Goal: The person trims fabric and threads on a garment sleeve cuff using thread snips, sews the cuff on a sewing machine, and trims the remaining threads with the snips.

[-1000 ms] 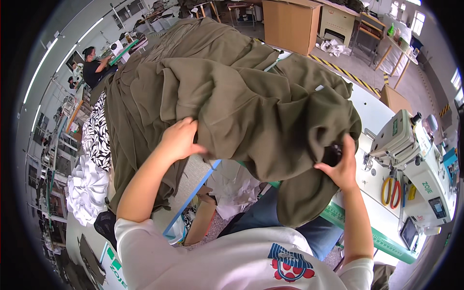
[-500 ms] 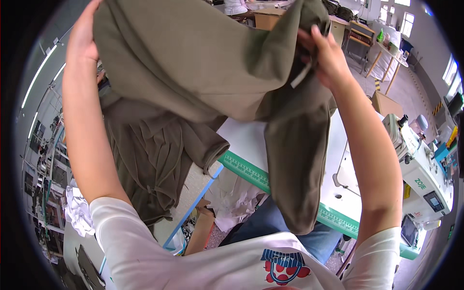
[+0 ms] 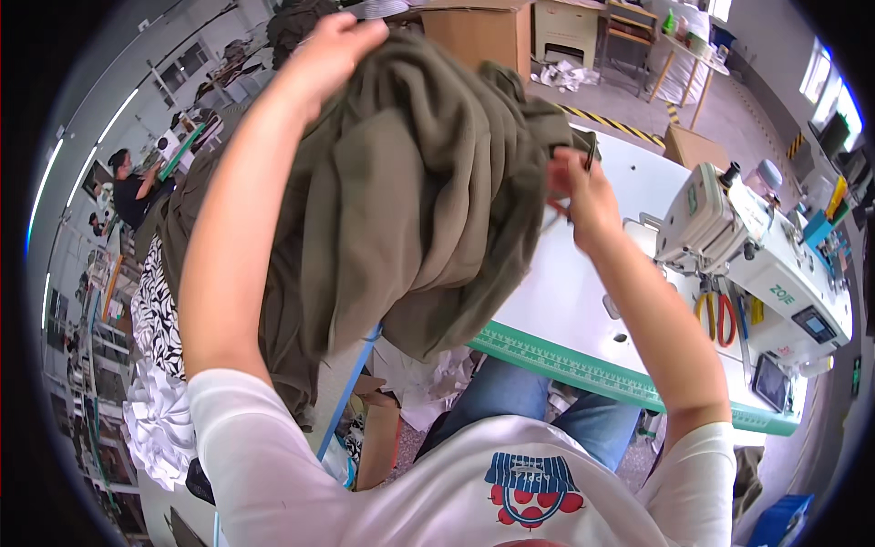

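Observation:
A large olive-brown garment [image 3: 401, 191] hangs bunched in loose folds in front of me, partly blurred. At its upper left edge, my left hand [image 3: 339, 53] is closed on the cloth. My right hand [image 3: 588, 199] is beside the garment's right side, above the white sewing table [image 3: 556, 292]. Its fingers are curled round a slim dark tool [image 3: 591, 153], too blurred to name exactly. Whether these fingers also grip the cloth, I cannot tell. More brown cloth lies beneath and to the left of the garment.
A white sewing machine [image 3: 729, 232] stands at the right, with red-handled scissors [image 3: 726, 319] beside it. Along the table's front runs a green ruler edge [image 3: 565, 366]. White ruffled fabric [image 3: 162, 424] sits at left, and a cardboard box [image 3: 478, 36] at the back.
The garment has gone from being held up and spread to a bunched heap further left and lower. My left hand has moved right; my right hand has come down. The view has shifted too.

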